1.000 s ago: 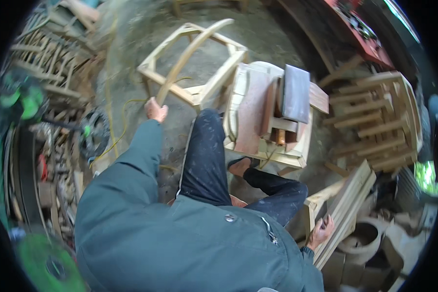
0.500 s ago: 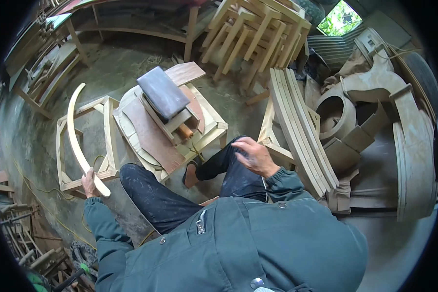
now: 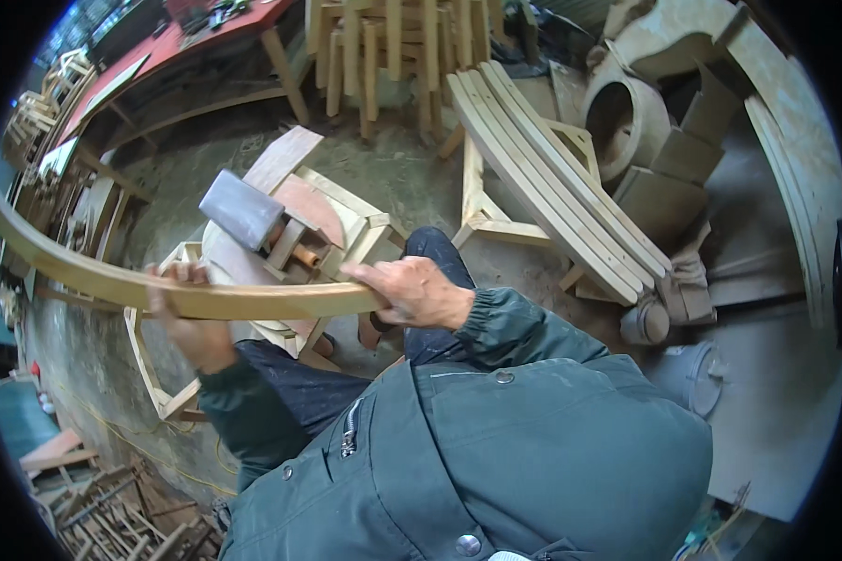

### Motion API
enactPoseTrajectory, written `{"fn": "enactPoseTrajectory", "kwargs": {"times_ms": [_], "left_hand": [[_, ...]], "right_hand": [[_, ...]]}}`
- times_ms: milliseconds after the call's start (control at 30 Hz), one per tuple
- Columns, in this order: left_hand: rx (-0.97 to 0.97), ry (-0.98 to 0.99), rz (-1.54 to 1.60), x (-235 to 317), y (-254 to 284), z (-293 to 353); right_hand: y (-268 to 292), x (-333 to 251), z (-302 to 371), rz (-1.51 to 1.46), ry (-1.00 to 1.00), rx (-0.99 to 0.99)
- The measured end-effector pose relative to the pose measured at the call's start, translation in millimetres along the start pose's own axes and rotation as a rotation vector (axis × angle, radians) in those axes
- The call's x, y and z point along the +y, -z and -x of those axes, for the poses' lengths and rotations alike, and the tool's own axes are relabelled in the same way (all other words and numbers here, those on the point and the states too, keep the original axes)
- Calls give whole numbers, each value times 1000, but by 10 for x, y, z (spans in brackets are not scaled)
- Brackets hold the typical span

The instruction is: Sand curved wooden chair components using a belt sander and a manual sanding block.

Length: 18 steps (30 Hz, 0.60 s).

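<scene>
A long curved wooden slat [image 3: 98, 276] is held up in front of me, reaching from my lap toward the far left. My left hand [image 3: 192, 323], a little blurred, is wrapped round its middle stretch. At its right end my right hand [image 3: 412, 290] grips with the thumb along the top. Beyond the slat stands a wooden frame bearing thin plywood pieces [image 3: 285, 154] and a grey block-shaped sanding tool [image 3: 243, 210] with an orange-brown handle [image 3: 305, 255]. The slat and my arms partly hide the frame.
Several curved slats [image 3: 552, 182] lie across another wooden frame [image 3: 500, 229] on the right. Behind them sits a large dusty machine with a round opening [image 3: 627, 122]. Stacked stools [image 3: 398, 56] and a red-topped table [image 3: 196, 51] stand at the back. A grey bucket [image 3: 688, 374] is at my right.
The curved slat has been raised from my left side and swung across my front. My right hand, free before, now grips its end. My view has shifted to the right.
</scene>
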<state>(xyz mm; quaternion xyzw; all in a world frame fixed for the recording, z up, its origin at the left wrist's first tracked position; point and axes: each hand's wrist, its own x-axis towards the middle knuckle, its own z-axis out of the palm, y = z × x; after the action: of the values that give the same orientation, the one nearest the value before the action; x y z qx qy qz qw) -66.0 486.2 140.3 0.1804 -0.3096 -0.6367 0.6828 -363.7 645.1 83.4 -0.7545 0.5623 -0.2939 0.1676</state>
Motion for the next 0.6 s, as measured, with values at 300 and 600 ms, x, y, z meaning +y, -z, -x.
{"fn": "enactPoseTrajectory", "kwargs": {"times_ms": [300, 600], "left_hand": [[197, 274, -99, -1160, -460, 684], [116, -463, -1692, -1257, 476, -45]], "right_hand": [[432, 564, 1056, 87, -42, 94], [853, 921, 2257, 170, -78, -55]]}}
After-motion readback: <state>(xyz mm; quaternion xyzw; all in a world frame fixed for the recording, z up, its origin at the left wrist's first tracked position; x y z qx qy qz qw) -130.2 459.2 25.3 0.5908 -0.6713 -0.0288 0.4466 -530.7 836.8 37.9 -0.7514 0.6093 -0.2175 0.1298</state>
